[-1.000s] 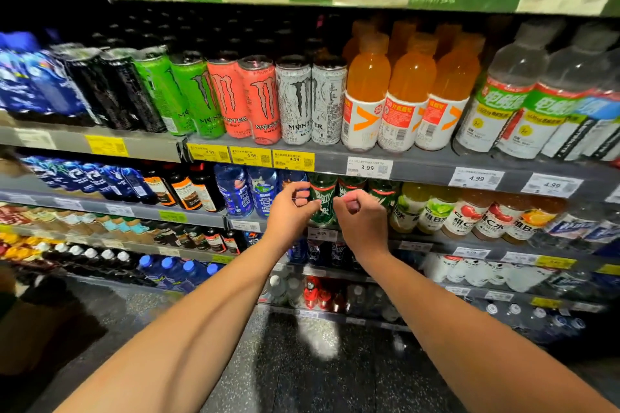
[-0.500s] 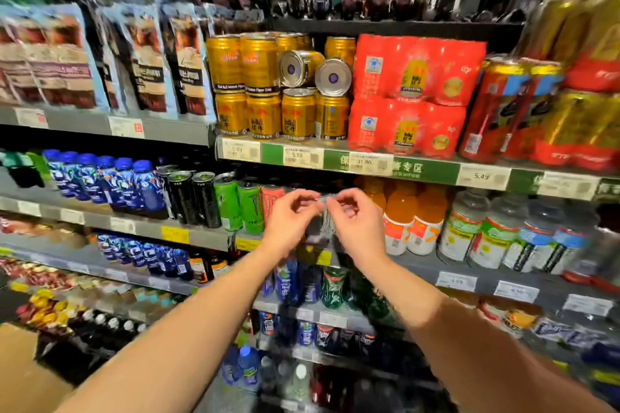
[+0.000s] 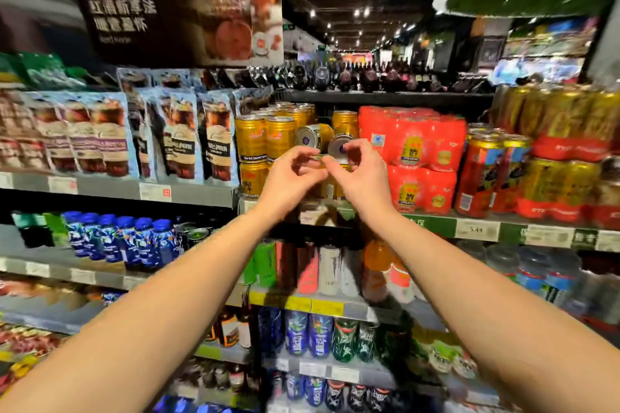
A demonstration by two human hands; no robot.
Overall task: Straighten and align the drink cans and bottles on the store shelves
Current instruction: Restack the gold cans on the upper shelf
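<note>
Gold drink cans stand stacked on the upper shelf. Two of them lie on their sides on top of the lower row, ends facing me: one tipped can to the left and another tipped can to its right. My left hand and my right hand are raised together in front of the right tipped can, fingers curled. The right thumb and forefinger arc around that can's end. The left fingertips are at a gold rim just below it. Blur hides whether either hand grips it.
Red multipacks stand right of the gold cans, and red-and-gold cans further right. Hanging snack pouches fill the left. The shelf below holds energy-drink cans, orange bottles and blue bottles. A dark sign hangs overhead.
My view and both hands have risen from the lower bottle shelf, past the energy-drink shelf, up to the gold cans on the upper shelf. The hands stayed close together with curled fingers.
</note>
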